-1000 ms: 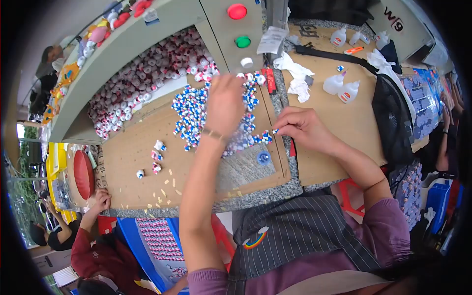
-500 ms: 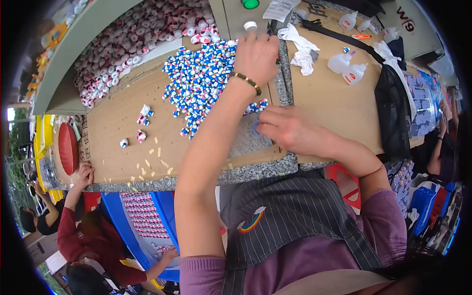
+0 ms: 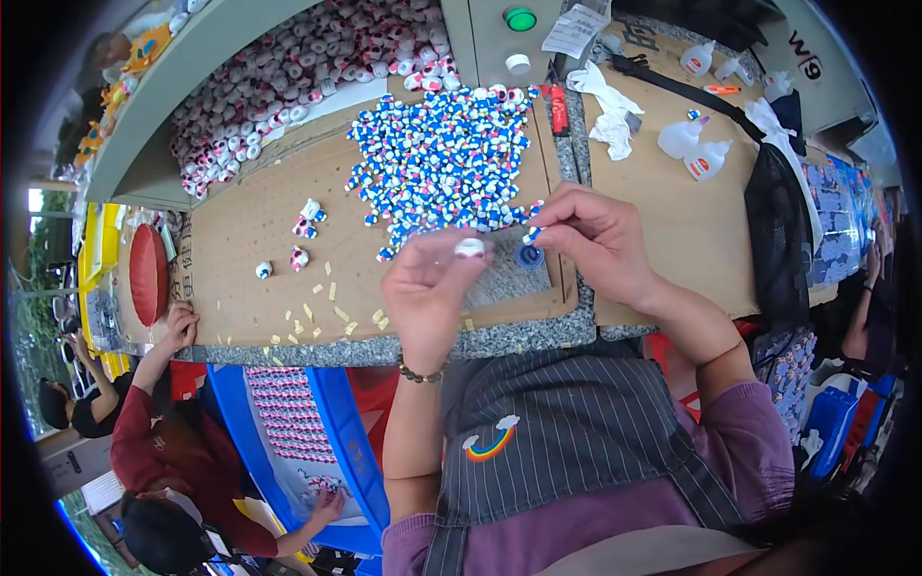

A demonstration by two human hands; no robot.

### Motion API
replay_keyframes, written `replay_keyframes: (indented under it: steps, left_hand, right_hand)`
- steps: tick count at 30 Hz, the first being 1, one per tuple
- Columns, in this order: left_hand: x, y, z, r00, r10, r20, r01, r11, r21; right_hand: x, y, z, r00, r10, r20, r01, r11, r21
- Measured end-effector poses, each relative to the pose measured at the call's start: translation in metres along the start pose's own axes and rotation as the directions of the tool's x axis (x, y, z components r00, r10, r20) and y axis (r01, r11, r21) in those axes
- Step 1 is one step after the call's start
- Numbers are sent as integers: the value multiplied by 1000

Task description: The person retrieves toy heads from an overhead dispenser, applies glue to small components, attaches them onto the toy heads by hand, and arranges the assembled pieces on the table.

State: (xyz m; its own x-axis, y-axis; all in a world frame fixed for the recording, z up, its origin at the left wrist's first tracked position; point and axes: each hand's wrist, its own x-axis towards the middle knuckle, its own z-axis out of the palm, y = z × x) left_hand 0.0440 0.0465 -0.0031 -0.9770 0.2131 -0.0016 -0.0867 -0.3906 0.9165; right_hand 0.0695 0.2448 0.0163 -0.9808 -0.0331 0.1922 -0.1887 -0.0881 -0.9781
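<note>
My left hand (image 3: 427, 288), with a bead bracelet at the wrist, is pinched on a small white and dark-red figurine head (image 3: 470, 249). My right hand (image 3: 605, 240) pinches a tiny blue-and-white figurine piece (image 3: 531, 235) between thumb and fingertips. Just below that piece, a small round blue dish (image 3: 529, 257) sits on the speckled stone surface (image 3: 509, 286). Beyond both hands spreads a pile of blue-and-white figurine pieces (image 3: 437, 158) on the brown cardboard (image 3: 245, 226). The two held parts are apart from each other.
Joined figurines (image 3: 305, 219) and yellowish strips (image 3: 331, 291) lie on the left. White heads (image 3: 327, 58) fill the bay behind. Squeeze bottles (image 3: 706, 160) and a white cloth (image 3: 610, 110) lie right. A co-worker (image 3: 182, 451) sits beside a blue crate (image 3: 336, 413) and red dish (image 3: 148, 276).
My left hand has come back from the far edge of the pile and now holds a white head. My right hand has lifted off the blue dish with a blue-and-white piece.
</note>
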Motion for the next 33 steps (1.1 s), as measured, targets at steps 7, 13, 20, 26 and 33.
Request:
replay_keyframes:
  steps: [7, 13, 20, 26, 33]
  left_hand:
    - [-12, -17, 5, 999, 39, -24, -40, 997, -63]
    - [-13, -16, 8, 999, 26, 22, -24, 994, -103]
    - [-22, -21, 15, 997, 82, -1, -82, 996, -16]
    - [-25, -11, 21, 985, 174, 9, -175, 982, 70]
    - [5, 8, -9, 977, 210, -35, -182, 909, 374]
  right_hand:
    - [7, -11, 18, 998, -43, 35, 46, 994, -99]
    - [7, -6, 20, 996, -72, 47, 80, 978, -191]
    - [-8, 14, 23, 994, -112, -10, 110, 987, -115]
    - [-14, 13, 36, 975, -207, -82, 198, 974, -109]
    - [33, 15, 5, 998, -28, 54, 45, 940, -338]
